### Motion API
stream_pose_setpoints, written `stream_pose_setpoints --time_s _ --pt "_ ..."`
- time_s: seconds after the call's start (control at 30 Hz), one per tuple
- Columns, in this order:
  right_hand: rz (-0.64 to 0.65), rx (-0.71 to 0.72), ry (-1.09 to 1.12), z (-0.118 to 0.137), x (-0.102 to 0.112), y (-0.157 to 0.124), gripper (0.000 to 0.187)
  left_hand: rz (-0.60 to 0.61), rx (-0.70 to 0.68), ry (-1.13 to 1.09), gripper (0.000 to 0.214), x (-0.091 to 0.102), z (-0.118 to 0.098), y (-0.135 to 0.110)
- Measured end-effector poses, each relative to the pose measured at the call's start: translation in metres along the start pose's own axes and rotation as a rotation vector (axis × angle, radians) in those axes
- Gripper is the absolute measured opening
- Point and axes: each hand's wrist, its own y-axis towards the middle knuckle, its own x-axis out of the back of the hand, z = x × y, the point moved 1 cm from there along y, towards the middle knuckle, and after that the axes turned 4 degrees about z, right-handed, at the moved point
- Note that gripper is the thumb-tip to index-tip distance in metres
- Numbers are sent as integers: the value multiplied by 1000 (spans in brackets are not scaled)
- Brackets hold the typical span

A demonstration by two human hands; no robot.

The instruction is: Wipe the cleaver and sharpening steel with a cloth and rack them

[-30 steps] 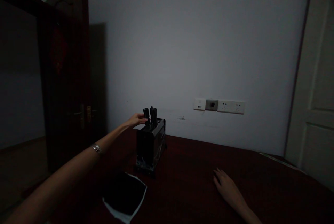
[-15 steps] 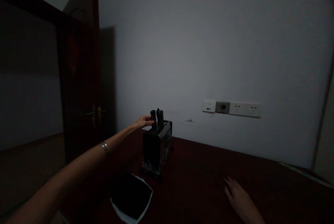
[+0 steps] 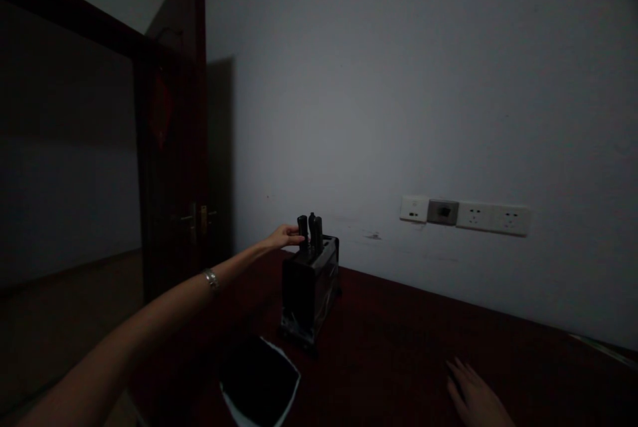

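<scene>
My left hand (image 3: 288,236), with a bracelet (image 3: 211,279) on its wrist, is closed around the black handle of a knife (image 3: 302,226). That handle stands upright in the top of a dark knife block (image 3: 299,294), and its blade is hidden inside. Two other black-handled utensils (image 3: 317,231) rise from slots close to it. My right hand (image 3: 474,392) lies on the dark red table (image 3: 393,327) at the lower right, fingers stretched out and holding nothing.
In front of the block lies a black piece with a pale edge (image 3: 259,380). Behind the table is a wall with a row of sockets (image 3: 491,218). An open door (image 3: 179,148) stands at the left. A thin flat item (image 3: 603,349) lies at the far right edge.
The view has turned slightly, so everything sits a little further right and lower. My left hand keeps its hold on the handle, and my right hand still rests on the table.
</scene>
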Motion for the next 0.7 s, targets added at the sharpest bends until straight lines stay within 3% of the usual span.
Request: stream_pose_setpoints --time_s 0.27,0.5,0.7 --pt "-58 29 91 4 11 -2 40 28 -23 40 35 -1 -5 -2" --pt "5 -15 64 2 6 0 45 11 -49 43 40 1 -20 5" --pt "86 31 -18 3 12 2 50 -22 -51 59 38 8 -39 6"
